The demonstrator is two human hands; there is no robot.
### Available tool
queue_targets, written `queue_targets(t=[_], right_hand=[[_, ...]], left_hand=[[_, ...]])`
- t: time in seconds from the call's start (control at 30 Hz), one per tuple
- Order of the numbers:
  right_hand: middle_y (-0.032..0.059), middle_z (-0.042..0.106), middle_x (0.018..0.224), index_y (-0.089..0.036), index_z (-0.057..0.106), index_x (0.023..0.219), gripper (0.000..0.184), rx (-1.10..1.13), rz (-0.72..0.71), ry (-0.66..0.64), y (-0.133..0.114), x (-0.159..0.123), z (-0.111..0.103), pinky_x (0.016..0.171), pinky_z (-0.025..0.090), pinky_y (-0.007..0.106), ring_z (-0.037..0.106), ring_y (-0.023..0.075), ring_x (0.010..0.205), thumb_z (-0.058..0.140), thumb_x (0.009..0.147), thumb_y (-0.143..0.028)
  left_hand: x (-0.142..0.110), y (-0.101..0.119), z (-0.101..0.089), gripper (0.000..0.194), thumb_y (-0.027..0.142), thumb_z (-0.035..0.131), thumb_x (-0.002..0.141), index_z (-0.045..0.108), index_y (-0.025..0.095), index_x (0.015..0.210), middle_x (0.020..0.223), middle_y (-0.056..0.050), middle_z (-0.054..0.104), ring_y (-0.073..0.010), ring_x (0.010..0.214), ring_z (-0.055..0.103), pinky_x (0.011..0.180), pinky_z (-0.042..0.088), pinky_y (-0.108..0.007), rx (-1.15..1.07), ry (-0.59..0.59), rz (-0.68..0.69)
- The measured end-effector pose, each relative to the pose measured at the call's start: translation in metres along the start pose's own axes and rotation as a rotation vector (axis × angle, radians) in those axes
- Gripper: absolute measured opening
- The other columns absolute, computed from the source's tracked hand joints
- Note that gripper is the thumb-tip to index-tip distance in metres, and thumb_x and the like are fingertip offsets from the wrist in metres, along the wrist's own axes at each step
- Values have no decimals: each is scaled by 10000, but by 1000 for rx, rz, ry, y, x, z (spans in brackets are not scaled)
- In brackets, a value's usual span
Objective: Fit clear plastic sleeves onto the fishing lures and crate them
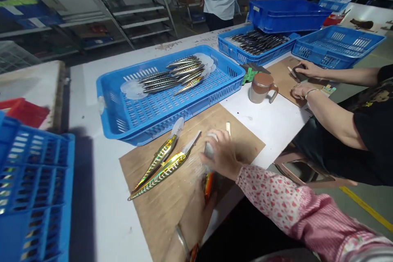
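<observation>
My left hand [196,208], blurred and wearing a bangle, is closed round a fishing lure with an orange belly [208,186], low on the brown cardboard sheet [172,229]. Just above it, my right hand [221,151] curls its fingers against a pale, translucent piece [210,147]. Blur hides whether that piece is the lure's clear lip. A short light-coloured stick [228,127] shows behind my right fingers; its lower end is hidden. Left of my hands, two gold-and-green fishing lures [161,174] with clear lips lie side by side on the cardboard.
A blue basket [113,129] holding several lures stands beyond the cardboard. Farther right are a lidded mug [260,88], a basket of dark lures [222,47] and a co-worker's hands [303,80]. A divided blue crate [69,180] borders the left side.
</observation>
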State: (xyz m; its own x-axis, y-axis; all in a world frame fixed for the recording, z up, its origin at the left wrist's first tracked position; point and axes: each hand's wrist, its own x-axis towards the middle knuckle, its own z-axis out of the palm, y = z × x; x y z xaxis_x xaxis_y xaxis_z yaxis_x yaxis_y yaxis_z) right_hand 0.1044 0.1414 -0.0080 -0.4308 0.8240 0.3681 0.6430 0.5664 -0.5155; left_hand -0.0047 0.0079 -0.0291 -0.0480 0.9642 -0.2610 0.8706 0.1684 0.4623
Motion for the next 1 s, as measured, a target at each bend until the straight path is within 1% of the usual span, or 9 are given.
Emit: queue_targets(t=[0.1, 0.2, 0.27, 0.37, 0.47, 0.67, 0.83, 0.9, 1.0], right_hand=[[58, 517, 1223, -235, 609, 1060, 328, 44, -57, -16, 4, 3, 3, 1005, 291, 390, 405, 244, 1141, 621, 787, -416], [45, 559, 1149, -249, 633, 998, 211, -5, 65, -39, 20, 28, 2, 939, 333, 371, 430, 232, 1089, 582, 818, -347], [42, 558, 1154, -257, 634, 994, 197, -31, 144, -19, 22, 35, 0, 897, 350, 365, 425, 237, 1091, 572, 820, -325], [38, 563, 1143, -246, 629, 987, 227, 31, 55, -17, 11, 19, 1, 926, 340, 363, 435, 230, 1079, 618, 771, -312], [44, 559, 1157, -227, 622, 999, 276, 114, -42, -13, 6, 6, 4, 982, 315, 367, 441, 227, 1089, 651, 739, -315], [40, 563, 1151, -244, 629, 979, 208, 64, 95, 28, 28, 25, 1, 914, 355, 385, 440, 247, 1089, 599, 779, -297], [54, 569, 1124, -215, 623, 979, 269, 165, -79, -10, 17, -4, 8, 968, 349, 371, 471, 229, 1058, 640, 731, -318], [43, 578, 1113, -232, 638, 962, 229, 136, 6, 4, 27, 8, 9, 947, 359, 376, 477, 226, 1039, 623, 744, -301], [47, 581, 1129, -249, 659, 951, 223, 7, 204, 86, 62, 43, -1, 901, 371, 399, 441, 266, 1084, 625, 740, -312]], left_hand=[[-1, 0, -10, 566, 243, 412, 870, 256, 173, 1410, 1218, -117, 597, -262, 1228, 506, 1031, 447, -466, -151, 0, 3], [-3, 6, -15, 554, 299, 367, 904, 219, 177, 1424, 968, -81, 667, -234, 912, 657, 785, 564, -379, -266, -81, -86], [-5, 9, -16, 553, 355, 328, 924, 178, 189, 1430, 782, -28, 642, -188, 624, 632, 546, 533, -303, -370, -163, -177], [-7, 8, -17, 595, 431, 341, 916, 140, 195, 1424, 592, 54, 514, -120, 401, 465, 376, 379, -219, -562, -251, -254], [-7, 5, -16, 725, 541, 441, 862, 145, 188, 1423, 502, 97, 410, -98, 356, 377, 348, 319, -195, -718, -225, -239], [-9, 4, -15, 847, 600, 545, 795, 165, 188, 1430, 451, 98, 385, -103, 358, 350, 334, 274, -187, -852, -202, -275], [-9, -4, -12, 866, 586, 583, 787, 140, 224, 1437, 544, 79, 450, -85, 401, 382, 383, 318, -182, -987, -235, -262], [-9, -6, -12, 863, 567, 596, 787, 145, 227, 1439, 578, 72, 455, -83, 422, 388, 394, 327, -183, -1043, -246, -252], [-10, -8, -10, 868, 543, 598, 796, 119, 225, 1446, 592, 71, 431, -83, 432, 377, 390, 301, -181, -1089, -248, -239]])
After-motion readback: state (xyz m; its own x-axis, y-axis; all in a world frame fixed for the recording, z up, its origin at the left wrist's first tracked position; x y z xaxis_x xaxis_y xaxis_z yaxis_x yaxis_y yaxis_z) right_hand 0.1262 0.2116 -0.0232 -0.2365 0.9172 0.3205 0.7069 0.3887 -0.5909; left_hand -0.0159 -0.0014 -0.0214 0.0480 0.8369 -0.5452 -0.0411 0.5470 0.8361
